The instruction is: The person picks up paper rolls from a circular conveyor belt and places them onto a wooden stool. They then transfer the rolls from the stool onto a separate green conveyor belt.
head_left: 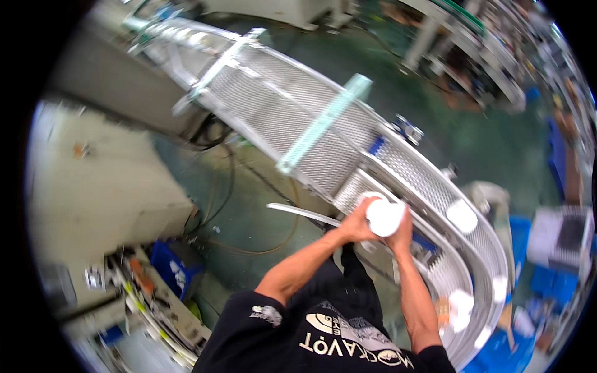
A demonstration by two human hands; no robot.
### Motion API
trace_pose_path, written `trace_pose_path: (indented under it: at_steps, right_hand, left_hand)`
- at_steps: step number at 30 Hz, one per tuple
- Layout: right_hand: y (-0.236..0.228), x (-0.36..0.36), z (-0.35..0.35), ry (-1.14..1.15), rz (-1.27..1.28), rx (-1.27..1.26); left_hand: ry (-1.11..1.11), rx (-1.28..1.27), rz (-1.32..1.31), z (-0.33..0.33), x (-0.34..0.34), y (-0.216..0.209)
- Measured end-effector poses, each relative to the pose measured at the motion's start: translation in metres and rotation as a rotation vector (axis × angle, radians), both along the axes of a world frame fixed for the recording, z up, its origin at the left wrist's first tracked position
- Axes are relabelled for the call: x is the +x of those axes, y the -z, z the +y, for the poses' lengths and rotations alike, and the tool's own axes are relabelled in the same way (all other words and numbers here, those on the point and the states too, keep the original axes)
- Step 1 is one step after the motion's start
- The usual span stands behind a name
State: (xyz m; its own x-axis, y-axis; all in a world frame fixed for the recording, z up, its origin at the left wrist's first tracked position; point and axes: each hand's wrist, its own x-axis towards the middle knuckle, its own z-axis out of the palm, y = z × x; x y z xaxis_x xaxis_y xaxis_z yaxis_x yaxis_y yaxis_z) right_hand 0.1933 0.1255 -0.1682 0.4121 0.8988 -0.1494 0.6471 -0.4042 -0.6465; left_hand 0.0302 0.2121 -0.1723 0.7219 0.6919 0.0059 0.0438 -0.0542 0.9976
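Over the near lane of a curved metal conveyor (351,186), my two hands hold a white round tub-like container (385,217). My left hand (359,225) is closed around its left side, and my right hand (402,235) grips its right side. Just behind it the rim of another white round piece (369,196) shows beside my left fingers; whether it is also held, I cannot tell. A white container (462,216) sits in the outer lane, to the right of my hands. Another white container (461,309) stands farther round the bend. Blur hides finer detail.
Pale green crossbars (326,124) span the conveyor, which runs to the far left. A thin metal rail (301,212) juts out left of my hands. Cables lie on the green floor. At left are a beige machine (112,180) and a blue bin (176,267); crates (559,233) stand at right.
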Motion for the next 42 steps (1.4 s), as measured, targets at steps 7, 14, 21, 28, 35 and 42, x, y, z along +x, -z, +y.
trace_pose_path:
  at_steps: [7, 14, 21, 28, 35, 42]
  right_hand:
    - [-0.032, -0.023, -0.006, -0.023, -0.102, 0.207]
    - [-0.105, -0.156, 0.033, -0.49, -0.144, 0.253]
    - [-0.109, -0.394, 0.104, -1.05, -0.165, -0.064]
    - [-0.136, -0.623, 0.196, -1.265, -0.207, -0.028]
    - [-0.143, -0.775, 0.318, -1.279, -0.196, 0.05]
    - [-0.122, -0.951, 0.481, -1.308, -0.053, 0.15]
  left_hand:
    - [-0.234, 0.143, -0.131, -0.02, -0.027, -0.047]
    - [-0.523, -0.109, -0.085, -0.048, -0.189, -0.126]
    - [-0.958, -0.153, -0.049, -0.064, -0.416, -0.119]
    - [-1.22, -0.175, -0.025, -0.016, -0.616, -0.144]
    - [-1.332, -0.13, -0.076, 0.101, -0.749, -0.16]
    - [-1.394, -0.047, 0.029, 0.258, -0.915, -0.162]
